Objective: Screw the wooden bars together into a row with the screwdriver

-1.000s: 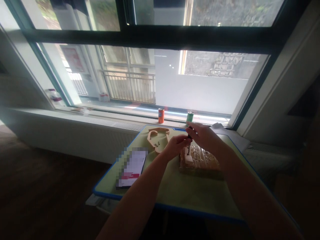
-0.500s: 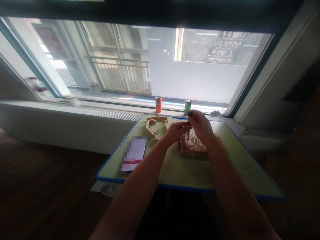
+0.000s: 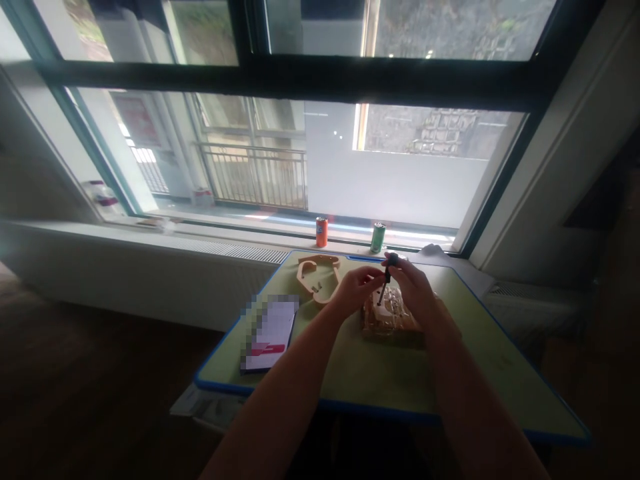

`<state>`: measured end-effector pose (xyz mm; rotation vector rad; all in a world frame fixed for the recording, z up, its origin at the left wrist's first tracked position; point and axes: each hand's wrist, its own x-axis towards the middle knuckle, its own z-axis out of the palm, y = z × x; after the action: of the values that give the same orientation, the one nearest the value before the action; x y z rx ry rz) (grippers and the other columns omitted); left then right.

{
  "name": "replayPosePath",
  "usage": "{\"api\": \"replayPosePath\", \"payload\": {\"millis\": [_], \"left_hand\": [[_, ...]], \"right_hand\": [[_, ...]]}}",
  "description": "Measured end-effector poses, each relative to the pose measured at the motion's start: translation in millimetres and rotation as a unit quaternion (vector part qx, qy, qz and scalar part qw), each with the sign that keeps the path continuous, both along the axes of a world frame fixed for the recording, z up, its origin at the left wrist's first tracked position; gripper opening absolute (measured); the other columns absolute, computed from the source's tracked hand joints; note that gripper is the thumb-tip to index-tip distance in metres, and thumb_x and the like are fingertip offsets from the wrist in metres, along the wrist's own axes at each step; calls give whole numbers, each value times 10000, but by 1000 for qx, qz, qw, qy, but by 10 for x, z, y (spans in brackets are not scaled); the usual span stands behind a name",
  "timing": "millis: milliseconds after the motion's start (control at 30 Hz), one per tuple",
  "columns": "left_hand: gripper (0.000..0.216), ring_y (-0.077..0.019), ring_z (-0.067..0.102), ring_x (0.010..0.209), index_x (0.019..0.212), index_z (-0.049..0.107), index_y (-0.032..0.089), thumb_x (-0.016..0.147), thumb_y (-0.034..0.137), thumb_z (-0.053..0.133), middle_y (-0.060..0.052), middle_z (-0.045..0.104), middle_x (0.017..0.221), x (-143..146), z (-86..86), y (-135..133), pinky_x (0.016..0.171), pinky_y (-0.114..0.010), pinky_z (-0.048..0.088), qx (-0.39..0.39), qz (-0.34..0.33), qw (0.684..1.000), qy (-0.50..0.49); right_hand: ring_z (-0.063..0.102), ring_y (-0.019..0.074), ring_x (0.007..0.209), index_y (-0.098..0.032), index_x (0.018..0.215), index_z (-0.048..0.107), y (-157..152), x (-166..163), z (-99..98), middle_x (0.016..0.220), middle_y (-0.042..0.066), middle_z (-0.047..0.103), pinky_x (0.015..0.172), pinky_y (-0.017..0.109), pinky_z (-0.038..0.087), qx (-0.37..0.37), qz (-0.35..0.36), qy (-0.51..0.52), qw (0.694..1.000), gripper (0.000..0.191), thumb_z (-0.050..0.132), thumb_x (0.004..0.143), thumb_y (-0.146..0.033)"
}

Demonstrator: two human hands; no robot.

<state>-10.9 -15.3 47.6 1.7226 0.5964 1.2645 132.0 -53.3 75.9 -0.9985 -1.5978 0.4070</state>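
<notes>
My right hand [image 3: 413, 288] is closed round a small dark-handled screwdriver [image 3: 387, 273], held nearly upright with its tip down on a tan wooden block [image 3: 393, 319] wrapped in clear plastic. My left hand [image 3: 356, 290] is closed in a pinch just left of the tool's shaft, at the block's near-left top; what its fingertips grip is too small to make out. Both hands work over a green table mat with a blue rim [image 3: 360, 373].
A cut-out wooden frame piece [image 3: 317, 279] lies at the mat's far left. A blurred white card or booklet [image 3: 270, 332] rests near the mat's left edge. An orange can [image 3: 321, 232] and a green can [image 3: 378, 237] stand on the window sill behind. Dark floor surrounds the table.
The view tilted up, then back down. Both hands stayed at the wooden block. The screwdriver now leans slightly and sits a little lower.
</notes>
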Motion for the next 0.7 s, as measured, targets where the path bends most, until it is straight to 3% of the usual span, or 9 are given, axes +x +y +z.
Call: {"api": "replayPosePath", "payload": {"millis": [100,267,467,600,700], "left_hand": [[355,-121,551,711,921,637,109,730,405,590,-58,633,803,2,2,-18,648,-244,429,-5,-2,1000,-9],[366,-95,509,630,938,633,116,713,403,610,-40,612,766,4,-5,-55,540,-203,383,2,-3,1000,16],[353,-139,536,765,919,661,106,759,401,554,-75,626,888,-21,33,-39,674,-246,412,0,-54,998,19],[350,-143,546,785,952,660,112,791,382,505,-74,640,883,-3,23,-38,711,-247,404,-49,-96,994,-4],[382,-135,541,772,1055,616,152,736,358,579,-48,635,868,21,0,-61,685,-238,403,-24,-53,998,-12]], "right_hand": [[559,192,917,-198,1018,608,-30,1,-4,968,63,623,828,354,428,18,-16,-30,999,278,452,830,-331],[544,179,773,-173,944,603,-13,8,-44,839,50,605,704,327,449,16,-73,-46,996,270,556,763,-368],[543,185,881,-204,1097,576,-24,63,-51,1022,68,601,763,331,440,18,-35,-26,999,331,474,828,-367],[546,175,778,-199,1041,596,3,52,-78,925,59,618,690,319,446,-12,-60,-23,998,316,487,813,-388],[526,162,716,-198,980,598,15,41,-81,857,42,611,637,302,434,-17,-81,-25,996,296,547,770,-401]]}}
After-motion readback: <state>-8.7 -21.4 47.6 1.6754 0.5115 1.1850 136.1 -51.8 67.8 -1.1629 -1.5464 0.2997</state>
